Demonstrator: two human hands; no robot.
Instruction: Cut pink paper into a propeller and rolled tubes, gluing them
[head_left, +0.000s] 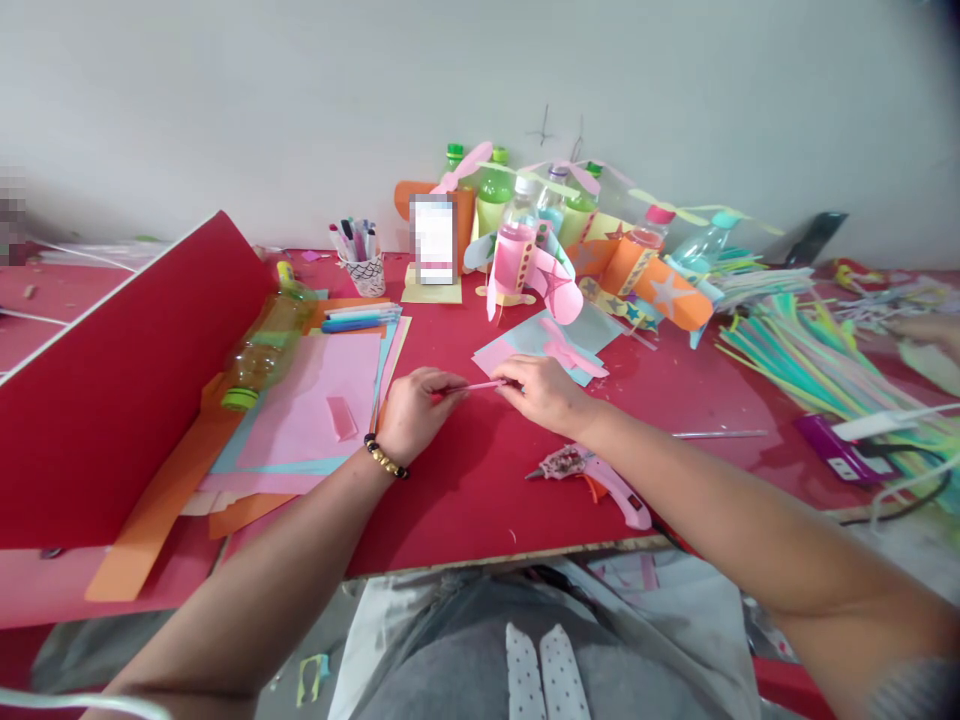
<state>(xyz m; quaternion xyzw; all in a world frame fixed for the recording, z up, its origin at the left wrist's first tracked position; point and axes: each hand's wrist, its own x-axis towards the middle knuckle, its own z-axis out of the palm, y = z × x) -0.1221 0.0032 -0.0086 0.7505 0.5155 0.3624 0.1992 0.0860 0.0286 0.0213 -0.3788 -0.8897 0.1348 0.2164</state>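
Observation:
A thin pink strip (482, 386), seen nearly edge-on, stretches between my two hands above the red table. My left hand (420, 405), with a beaded bracelet at the wrist, pinches its left end. The right end is pinched by my right hand (546, 392). Whether the strip is paper or a thin stick, I cannot tell. Just behind my right hand lie blue and pink sheets (600, 335) with a pink propeller-shaped cutout (568, 352) on them. A pink glue gun (596, 480) rests on the table below my right forearm, its nozzle pointing left.
A stack of coloured paper (307, 390) and a green bottle (262, 350) lie left, beside a red upright board (150, 400). Bottle planes (517, 250), a pen cup (365, 272) and a phone (434, 240) stand behind. Pipe cleaners (810, 360) and a purple power strip (844, 450) lie right. Another person's hand (930, 330) shows far right.

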